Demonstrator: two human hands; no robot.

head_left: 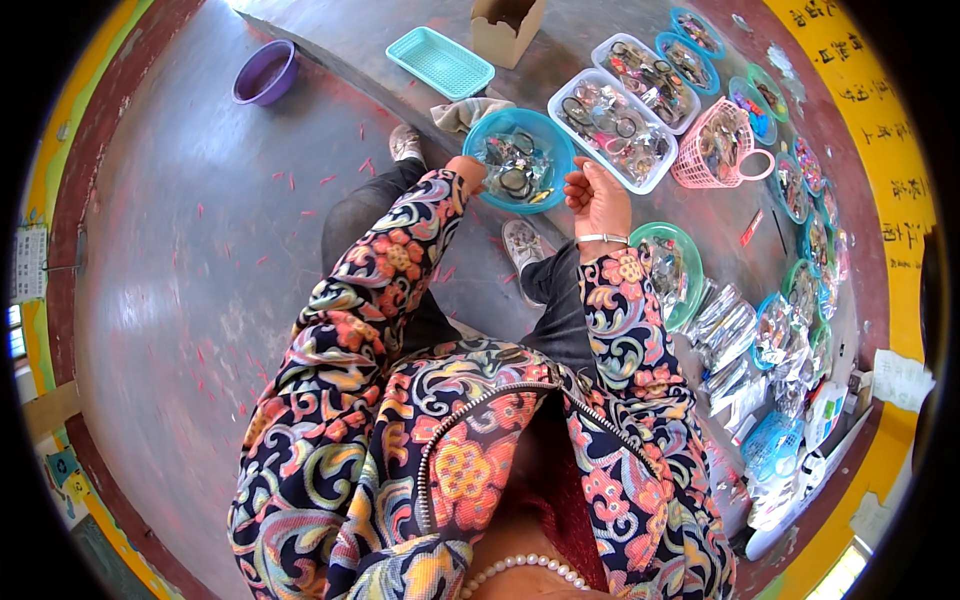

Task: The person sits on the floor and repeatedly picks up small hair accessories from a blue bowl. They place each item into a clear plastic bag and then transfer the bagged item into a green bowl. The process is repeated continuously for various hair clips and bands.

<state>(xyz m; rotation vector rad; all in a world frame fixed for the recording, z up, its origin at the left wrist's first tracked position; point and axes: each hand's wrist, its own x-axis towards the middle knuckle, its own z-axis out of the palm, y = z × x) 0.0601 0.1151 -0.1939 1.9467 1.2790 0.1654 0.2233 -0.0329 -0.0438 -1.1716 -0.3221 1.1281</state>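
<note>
A round blue plastic basin (567,150) stands in front of me between my feet, holding dark-looped scissors (515,180) and small items in clear plastic. At its left rim is my left hand (468,172); its fingers are mostly hidden, so I cannot see whether they grip the rim. My right hand (603,205), with a bracelet at the wrist, is beside the right rim. Its fingers are curled in toward the thumb, and whatever they may hold does not show. A grey cloth (465,113) lies against the basin's far left side.
Two white trays (655,170) of packed items and a pink basket (700,178) stand to the right. Nearer is a green basin (690,265) beside silvery packets (725,325). A turquoise basket (440,62), cardboard box (507,35) and purple basin (266,75) stand farther off.
</note>
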